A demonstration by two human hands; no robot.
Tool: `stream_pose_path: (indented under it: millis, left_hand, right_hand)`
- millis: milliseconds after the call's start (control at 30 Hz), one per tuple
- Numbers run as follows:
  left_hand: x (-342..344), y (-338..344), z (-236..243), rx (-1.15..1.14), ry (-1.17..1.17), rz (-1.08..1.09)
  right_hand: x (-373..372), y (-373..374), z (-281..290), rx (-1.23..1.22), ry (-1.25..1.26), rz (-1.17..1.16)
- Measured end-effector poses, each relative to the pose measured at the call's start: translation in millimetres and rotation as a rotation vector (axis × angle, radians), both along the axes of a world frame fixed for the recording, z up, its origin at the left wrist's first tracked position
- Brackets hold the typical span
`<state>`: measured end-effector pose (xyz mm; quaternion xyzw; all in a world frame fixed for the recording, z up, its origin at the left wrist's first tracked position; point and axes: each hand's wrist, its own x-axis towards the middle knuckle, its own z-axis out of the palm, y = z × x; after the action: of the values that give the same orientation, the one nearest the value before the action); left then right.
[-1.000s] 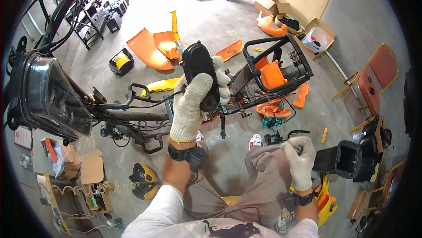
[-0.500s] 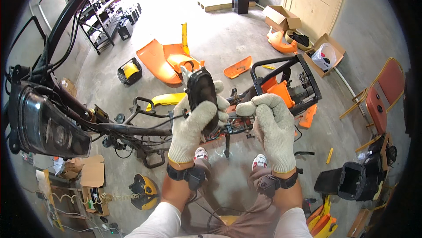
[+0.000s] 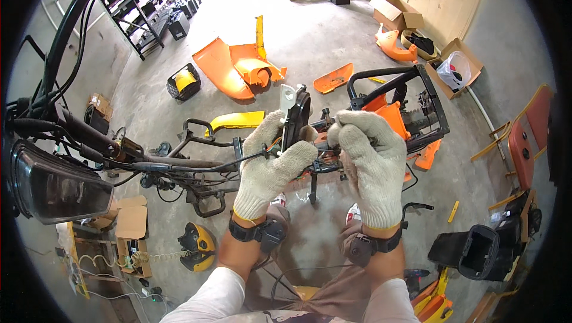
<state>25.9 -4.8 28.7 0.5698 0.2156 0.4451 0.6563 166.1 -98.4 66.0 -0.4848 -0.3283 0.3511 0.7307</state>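
Observation:
In my gloved left hand [image 3: 268,171] is a black oblong part [image 3: 298,121] with a silver metal bracket [image 3: 288,98] on its left side. Thin wires run beside it at my palm, and a black cable stretches left from there. My right hand [image 3: 372,165], also gloved, is closed with thumb and fingertips together, a short way right of the part. Whatever it pinches, if anything, is too small or hidden to make out. Beneath both hands lies the bare dark frame of a motor scooter [image 3: 179,162], its headlight [image 3: 62,186] at the left.
Orange body panels [image 3: 223,70] and a yellow panel [image 3: 238,120] lie on the floor beyond the frame. A black basket [image 3: 183,84] stands left of them. At right are a red chair [image 3: 522,150], a black bin-like box [image 3: 468,248] and open cartons [image 3: 396,13]. A yellow-black helmet [image 3: 198,245] lies lower left.
My left hand has turned the black part from showing its broad face to nearly edge-on, so the bracket shows more. My right hand has shifted slightly and its fingers have curled in. The view has moved too.

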Motion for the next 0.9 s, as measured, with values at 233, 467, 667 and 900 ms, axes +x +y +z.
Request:
stream_pose_path:
  millis: [233, 467, 667, 900]
  left_hand:
    - [1, -5, -2, 0.029, -0.008, 0.052]
    - [1, -4, -4, 0.058, 0.016, 0.062]
    - [-4, -2, -6, 0.064, 0.063, 0.010]
    - [-2, -16, 0, -0.192, -0.259, -0.123]
  right_hand:
    - [2, 1, -4, 0.052, 0.107, 0.116]
    - [-4, 5, -7, 0.097, 0.111, 0.011]
    - [-6, 10, -5, 0.029, 0.089, 0.031]
    - [-5, 13, -11, -0.028, 0.166, 0.082]
